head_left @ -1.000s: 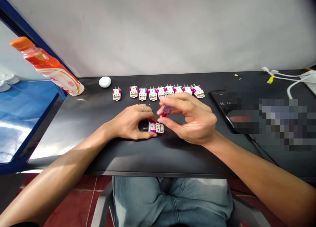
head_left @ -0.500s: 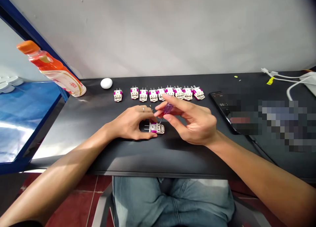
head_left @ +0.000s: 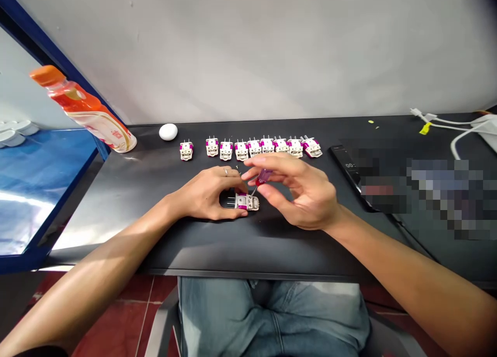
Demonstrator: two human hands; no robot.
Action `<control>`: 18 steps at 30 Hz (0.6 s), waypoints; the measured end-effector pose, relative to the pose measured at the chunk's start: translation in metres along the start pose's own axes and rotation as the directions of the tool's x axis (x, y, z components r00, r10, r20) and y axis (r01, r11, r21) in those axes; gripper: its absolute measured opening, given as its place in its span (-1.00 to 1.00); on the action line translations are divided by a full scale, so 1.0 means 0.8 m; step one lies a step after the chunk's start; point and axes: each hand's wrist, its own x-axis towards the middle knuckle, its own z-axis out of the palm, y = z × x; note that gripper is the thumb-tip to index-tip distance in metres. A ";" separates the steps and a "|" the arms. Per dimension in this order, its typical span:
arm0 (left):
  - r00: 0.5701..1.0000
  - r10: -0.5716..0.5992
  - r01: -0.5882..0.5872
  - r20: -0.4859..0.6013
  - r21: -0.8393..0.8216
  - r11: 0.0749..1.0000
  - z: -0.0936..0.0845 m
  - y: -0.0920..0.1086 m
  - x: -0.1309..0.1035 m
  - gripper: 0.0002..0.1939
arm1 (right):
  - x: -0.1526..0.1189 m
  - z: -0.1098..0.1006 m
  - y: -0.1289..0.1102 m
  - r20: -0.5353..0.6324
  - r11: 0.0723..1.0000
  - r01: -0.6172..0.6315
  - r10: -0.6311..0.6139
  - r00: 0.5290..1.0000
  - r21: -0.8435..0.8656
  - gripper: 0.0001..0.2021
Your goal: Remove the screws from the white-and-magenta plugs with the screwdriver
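Legible text, one item: phone (head_left: 347,163), lying on black table (head_left: 155,233) right of the hands, screen showed white timer digits, only "00:" readable, the rest pixelated. Orange bottle (head_left: 89,111), label carried red print too small to read. Nothing else bore readable markings.

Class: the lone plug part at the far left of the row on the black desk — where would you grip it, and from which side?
Probably pinch the lone plug part across its pink flanks from above: it lies flat, prongs toward the wall, apart from its neighbours.
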 end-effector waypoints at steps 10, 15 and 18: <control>1.000 -0.006 0.006 0.010 0.002 1.000 -0.001 0.002 0.001 -0.58 | 0.001 -0.005 0.002 0.048 0.996 -0.029 0.025 0.999 0.082 -0.36; 1.000 0.000 0.000 0.015 0.007 1.000 -0.002 0.002 0.001 -0.60 | 0.002 -0.004 0.002 -0.014 0.997 0.061 -0.062 0.998 -0.056 -0.33; 1.000 0.009 -0.009 0.002 0.001 1.000 0.000 0.000 0.001 -0.60 | -0.001 -0.003 -0.001 0.034 0.986 -0.121 0.117 0.993 0.113 -0.41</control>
